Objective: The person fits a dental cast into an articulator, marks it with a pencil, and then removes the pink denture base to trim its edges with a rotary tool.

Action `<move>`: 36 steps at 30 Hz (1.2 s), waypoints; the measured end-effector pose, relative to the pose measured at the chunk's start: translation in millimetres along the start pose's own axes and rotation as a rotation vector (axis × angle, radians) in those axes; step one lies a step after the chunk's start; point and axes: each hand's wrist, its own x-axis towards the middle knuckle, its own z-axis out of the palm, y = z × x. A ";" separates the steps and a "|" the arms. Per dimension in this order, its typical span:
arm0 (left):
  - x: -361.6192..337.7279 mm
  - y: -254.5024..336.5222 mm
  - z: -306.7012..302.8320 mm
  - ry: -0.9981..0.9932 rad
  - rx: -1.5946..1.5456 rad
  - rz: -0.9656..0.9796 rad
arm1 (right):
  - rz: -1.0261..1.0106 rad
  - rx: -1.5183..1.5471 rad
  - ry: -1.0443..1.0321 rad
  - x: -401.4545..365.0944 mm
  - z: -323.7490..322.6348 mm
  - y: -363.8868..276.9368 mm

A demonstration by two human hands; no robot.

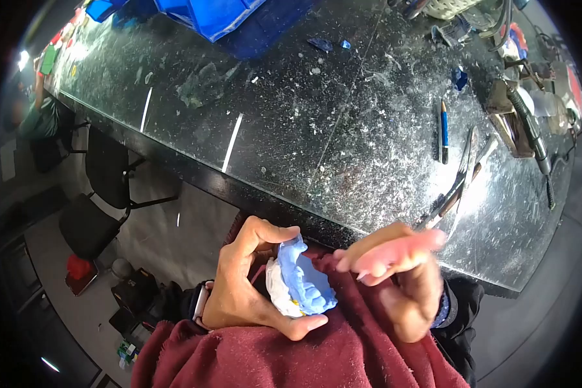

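Between thumb and fingers, my left hand (246, 284) grips a dental cast (304, 281), blue on the side facing right and white on the left, with small yellow spots near its lower edge. It is held over the dark red cloth (265, 355) on my lap. To the right, my right hand (407, 284) is raised with a pink curved piece (388, 257) between its fingers. That piece is partly blurred and looks like a denture base. The cast and the pink piece are apart.
The dark worktop (271, 149) is strewn with white dust and crumbs. On it lie a blue pencil (444, 132), metal hand tools (465, 174), a handpiece (530, 126) on its stand and a blue bin (207, 16). A person (39, 119) is at the far left, near black chairs (90, 226).
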 end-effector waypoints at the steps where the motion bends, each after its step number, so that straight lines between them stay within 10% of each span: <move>1: 2.9 3.0 0.9 0.014 0.036 0.061 | -0.033 -0.013 0.001 1.5 -5.5 1.3; 19: 15.4 18.2 7.4 0.254 0.649 0.798 | 0.000 0.140 0.257 -19.4 -11.1 7.8; 36: 44.1 20.6 36.2 0.234 0.510 0.769 | -0.119 -0.049 0.479 -59.1 -24.9 7.6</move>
